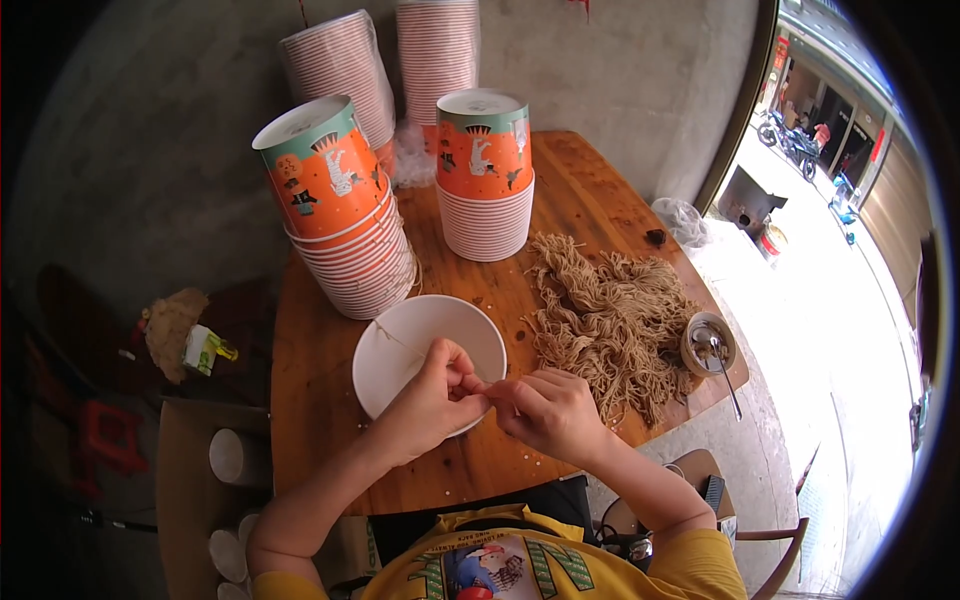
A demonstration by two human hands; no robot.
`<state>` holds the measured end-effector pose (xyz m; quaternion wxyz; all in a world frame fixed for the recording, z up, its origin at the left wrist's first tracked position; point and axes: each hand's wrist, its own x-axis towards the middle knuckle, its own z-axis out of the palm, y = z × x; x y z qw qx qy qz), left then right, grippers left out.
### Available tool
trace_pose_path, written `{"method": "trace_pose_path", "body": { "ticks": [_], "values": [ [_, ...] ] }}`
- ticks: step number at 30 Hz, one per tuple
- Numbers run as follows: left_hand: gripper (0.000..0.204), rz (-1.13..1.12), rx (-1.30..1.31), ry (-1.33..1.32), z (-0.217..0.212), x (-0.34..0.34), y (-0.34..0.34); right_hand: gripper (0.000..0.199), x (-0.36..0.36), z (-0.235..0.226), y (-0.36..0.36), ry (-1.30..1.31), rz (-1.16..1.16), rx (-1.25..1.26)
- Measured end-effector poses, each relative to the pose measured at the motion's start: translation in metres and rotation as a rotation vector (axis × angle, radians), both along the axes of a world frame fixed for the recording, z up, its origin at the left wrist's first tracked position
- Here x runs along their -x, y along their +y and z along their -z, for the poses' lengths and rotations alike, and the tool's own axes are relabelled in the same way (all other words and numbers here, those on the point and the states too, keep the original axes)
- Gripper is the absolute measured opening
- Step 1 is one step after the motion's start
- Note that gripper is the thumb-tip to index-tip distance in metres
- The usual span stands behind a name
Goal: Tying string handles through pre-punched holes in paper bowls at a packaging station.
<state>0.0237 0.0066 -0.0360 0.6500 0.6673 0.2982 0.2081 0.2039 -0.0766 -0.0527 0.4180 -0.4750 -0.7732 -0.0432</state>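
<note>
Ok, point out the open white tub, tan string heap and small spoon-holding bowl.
Open white tub (392,366), head view: inner wall, left side.
Tan string heap (615,325), head view: middle strands.
Small bowl (688,352), head view: left rim.

Wooden table (310,385): paper-tub stacks (488,215), white bowl (376,366), tan string heap (610,325), small cup (689,352)

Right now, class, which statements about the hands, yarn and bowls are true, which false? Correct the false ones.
1. The left hand and right hand come close together near the white bowl. True.
2. The tan yarn lies left of the white bowl. False: the tan yarn lies right.
3. A thin string runs from the white bowl's rim toward the left hand. True.
4. A spoon rests in the small bowl. True.
5. The white bowl is upside down. False: its open side faces up.
</note>
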Motion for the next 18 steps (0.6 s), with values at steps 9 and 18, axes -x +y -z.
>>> {"method": "trace_pose_path", "body": {
  "ticks": [9,18],
  "values": [
    [0.014,0.042,-0.269,0.175,-0.013,0.000,-0.008,0.024,-0.002,0.001,-0.003,-0.072,0.038,-0.052],
    [0.014,0.005,-0.262,0.194,-0.018,-0.005,-0.011,0.025,-0.005,0.000,-0.006,-0.014,0.035,-0.048]
  ]
}}
